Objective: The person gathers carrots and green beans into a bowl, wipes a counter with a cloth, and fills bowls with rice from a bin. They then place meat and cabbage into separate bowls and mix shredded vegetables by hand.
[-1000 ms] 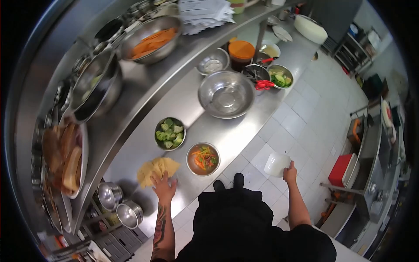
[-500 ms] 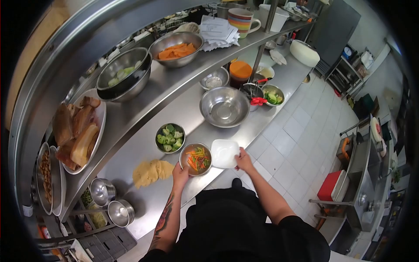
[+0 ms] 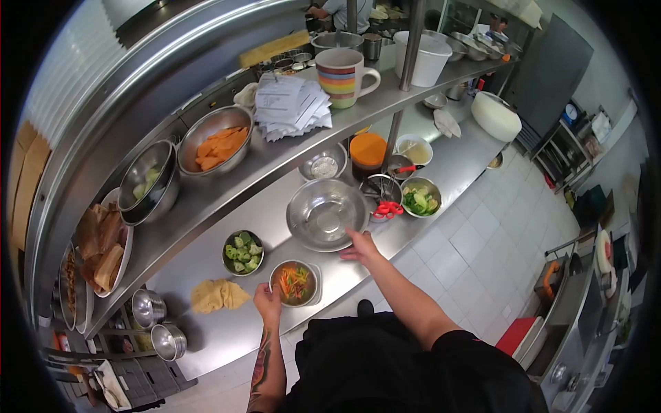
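Observation:
My left hand (image 3: 267,303) grips the near-left rim of a small metal bowl (image 3: 295,283) holding thin strips of red, orange and green vegetables. Along that bowl's right side shows a pale square rim (image 3: 318,283), mostly hidden beneath it. At the near-right rim of a large steel mixing bowl (image 3: 327,215) is my right hand (image 3: 359,246), fingers stretched out and apart. The large bowl has nothing in it. Behind the strips stands a small bowl of broccoli (image 3: 243,253). Flat yellowish pieces (image 3: 218,296) lie on the steel counter to the left.
Red-handled scissors (image 3: 389,209), a bowl of greens (image 3: 421,197) and an orange-lidded container (image 3: 368,150) crowd the counter's far right. The overhead shelf (image 3: 227,180) carries a striped mug (image 3: 340,77), papers (image 3: 289,103) and bowls of food. Small stacked bowls (image 3: 169,342) stand at the left end.
My right hand has moved from the white square dish to the large bowl's rim. The white dish no longer shows beside the strips; a pale rim now shows under that bowl.

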The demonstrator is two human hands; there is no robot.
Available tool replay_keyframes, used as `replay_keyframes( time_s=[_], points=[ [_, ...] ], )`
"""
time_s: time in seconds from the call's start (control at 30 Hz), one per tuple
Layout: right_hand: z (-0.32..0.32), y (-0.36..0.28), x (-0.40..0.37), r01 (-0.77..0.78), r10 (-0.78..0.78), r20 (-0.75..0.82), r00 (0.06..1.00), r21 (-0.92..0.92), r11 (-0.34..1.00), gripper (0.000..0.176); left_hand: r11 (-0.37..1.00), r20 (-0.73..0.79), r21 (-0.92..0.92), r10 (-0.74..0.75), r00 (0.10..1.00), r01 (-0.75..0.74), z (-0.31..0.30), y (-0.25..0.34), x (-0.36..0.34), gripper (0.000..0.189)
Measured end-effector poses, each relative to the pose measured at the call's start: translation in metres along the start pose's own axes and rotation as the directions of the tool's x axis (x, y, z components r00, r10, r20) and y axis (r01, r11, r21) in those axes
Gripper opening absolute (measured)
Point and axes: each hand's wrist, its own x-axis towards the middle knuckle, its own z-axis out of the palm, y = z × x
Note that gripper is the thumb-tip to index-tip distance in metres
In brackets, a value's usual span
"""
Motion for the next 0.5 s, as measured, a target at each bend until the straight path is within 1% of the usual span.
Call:
replay_keyframes(
  time_s=[0.07,0.1,0.13,0.2,0.23,0.27,0.3,0.33,0.37,0.4,0.47,0.5],
  points=[
    [-0.005,0.002,0.025,-0.020,0.014,0.196,0.980,0.027,0.999,0.054,0.996,-0.153,0.093,0.016,0.988,-0.002,0.008,-0.003,-0.002,0.029],
    [0.001,0.002,0.024,0.009,-0.021,0.134,0.991,0.090,0.996,0.051,0.996,-0.163,0.092,0.015,0.986,0.000,0.013,-0.005,-0.005,0.029],
    [0.005,0.003,0.024,0.011,-0.023,0.140,0.990,0.085,0.996,0.051,0.997,-0.196,0.070,-0.015,0.981,0.029,0.018,-0.007,-0.008,0.031],
    [0.010,0.009,0.028,0.101,-0.109,0.085,0.990,0.086,0.991,0.049,0.997,-0.227,0.046,-0.048,0.973,0.060,0.029,-0.023,-0.015,0.032],
    [0.010,0.016,0.038,0.094,-0.102,0.069,0.992,0.110,0.990,0.048,0.972,-0.153,-0.074,-0.234,0.960,0.225,0.034,-0.037,-0.016,0.033],
    [0.011,0.012,0.033,0.091,-0.099,0.061,0.993,0.116,0.989,0.048,0.906,-0.051,-0.173,-0.400,0.915,0.387,0.036,-0.047,-0.016,0.033],
    [0.011,0.002,0.020,0.072,-0.085,0.104,0.991,0.119,0.990,0.049,0.909,-0.034,-0.160,-0.395,0.918,0.385,0.037,-0.046,-0.018,0.033],
    [0.010,-0.003,0.013,0.055,-0.072,0.139,0.988,0.126,0.991,0.050,0.909,-0.044,-0.216,-0.374,0.926,0.357,0.038,-0.046,-0.021,0.031],
    [0.006,0.001,0.012,0.084,-0.110,0.185,0.976,0.142,0.986,0.050,0.905,-0.050,-0.272,-0.353,0.934,0.328,0.038,-0.042,-0.024,0.028],
    [0.001,-0.011,-0.005,0.087,-0.111,0.157,0.981,0.155,0.984,0.050,0.907,-0.020,-0.263,-0.346,0.938,0.328,0.037,-0.039,-0.024,0.028],
    [-0.007,-0.034,-0.035,0.044,-0.054,0.201,0.978,0.054,0.998,0.054,0.866,0.004,-0.393,-0.336,0.942,0.311,0.035,-0.033,-0.023,0.022],
    [-0.020,-0.039,-0.036,-0.006,0.003,0.187,0.982,0.014,1.000,0.055,0.890,0.006,-0.348,-0.312,0.950,0.295,0.032,-0.025,-0.023,0.019]
  ],
)
